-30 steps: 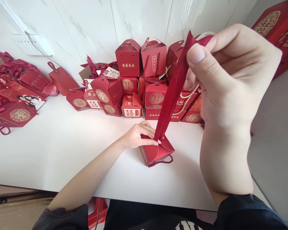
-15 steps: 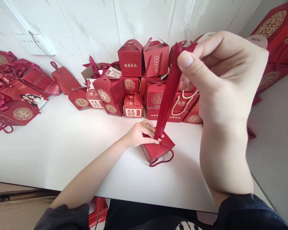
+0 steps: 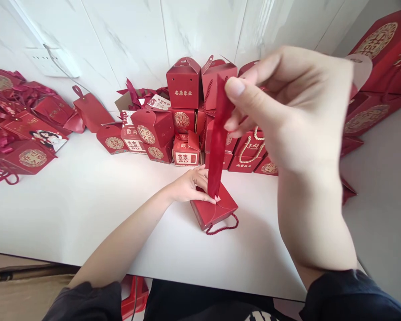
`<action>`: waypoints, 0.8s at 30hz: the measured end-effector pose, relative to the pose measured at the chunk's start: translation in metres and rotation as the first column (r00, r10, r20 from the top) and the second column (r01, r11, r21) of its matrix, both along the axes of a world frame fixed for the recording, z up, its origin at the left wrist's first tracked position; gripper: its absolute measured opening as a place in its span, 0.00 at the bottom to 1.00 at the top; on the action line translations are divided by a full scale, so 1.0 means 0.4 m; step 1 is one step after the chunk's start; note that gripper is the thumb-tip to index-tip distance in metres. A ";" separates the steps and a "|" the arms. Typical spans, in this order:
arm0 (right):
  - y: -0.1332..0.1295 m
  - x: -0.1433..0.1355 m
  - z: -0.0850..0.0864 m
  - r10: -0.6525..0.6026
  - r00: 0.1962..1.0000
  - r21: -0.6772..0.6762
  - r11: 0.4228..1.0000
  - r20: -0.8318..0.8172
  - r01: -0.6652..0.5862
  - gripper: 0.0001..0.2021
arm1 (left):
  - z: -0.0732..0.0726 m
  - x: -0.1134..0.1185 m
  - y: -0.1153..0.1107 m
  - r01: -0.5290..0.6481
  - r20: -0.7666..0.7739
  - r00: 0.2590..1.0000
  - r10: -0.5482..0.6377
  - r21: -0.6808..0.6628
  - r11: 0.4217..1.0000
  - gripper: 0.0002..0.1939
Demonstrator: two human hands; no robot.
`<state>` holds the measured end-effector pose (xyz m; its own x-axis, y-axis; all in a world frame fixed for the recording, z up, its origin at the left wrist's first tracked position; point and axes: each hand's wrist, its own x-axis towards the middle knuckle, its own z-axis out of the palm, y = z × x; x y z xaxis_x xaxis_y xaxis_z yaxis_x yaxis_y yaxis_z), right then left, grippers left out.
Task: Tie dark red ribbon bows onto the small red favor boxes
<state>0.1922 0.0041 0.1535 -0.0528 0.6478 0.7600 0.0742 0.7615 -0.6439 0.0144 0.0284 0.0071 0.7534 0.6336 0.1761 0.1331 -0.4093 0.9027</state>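
A small red gift box lies on the white table, with a twisted dark red cord handle at its near side. My left hand grips the box from its left and top, thumb and fingertips closed in around the foot of a ribbon at the middle of the lid. That dark red ribbon rises taut from the lid. Its upper end is pinched between the thumb and fingers of my right hand, held high and close to the camera. Some fingers of the right hand are partly hidden behind the thumb.
Stacked red boxes stand along the tiled wall behind. At the left lies a pile of red boxes and ribbons below a wall socket. Larger red boxes stand at the right. A red stool shows below the table.
My right hand has moved left with the ribbon's upper end, so the ribbon stands more upright. The box and my left hand have shifted slightly left in view.
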 end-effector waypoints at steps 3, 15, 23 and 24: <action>0.054 -0.024 -0.039 0.180 0.981 -0.134 0.976 0.073 -0.169 0.07 | -0.013 0.002 -0.010 -0.046 0.024 0.999 0.048 -0.088 0.995 0.11; 0.088 0.106 -0.263 0.566 0.624 -0.664 0.741 0.539 -0.099 0.23 | -0.020 0.006 -0.015 -0.016 0.087 0.996 0.023 -0.080 0.997 0.09; 0.095 0.099 -0.288 0.814 0.557 -0.941 0.299 0.164 -0.159 0.25 | -0.012 0.013 -0.019 -0.022 0.073 0.997 0.034 -0.151 0.988 0.11; 0.098 0.101 -0.291 0.826 0.551 -0.949 0.258 0.118 -0.184 0.23 | -0.011 0.012 -0.020 -0.033 0.065 0.997 0.045 -0.166 0.985 0.11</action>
<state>0.2327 0.0432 0.0370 -0.7670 0.5039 -0.3973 0.4250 -0.0650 -0.9029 0.0193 0.0205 0.0027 0.7173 0.6869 0.1167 0.0820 -0.2496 0.9649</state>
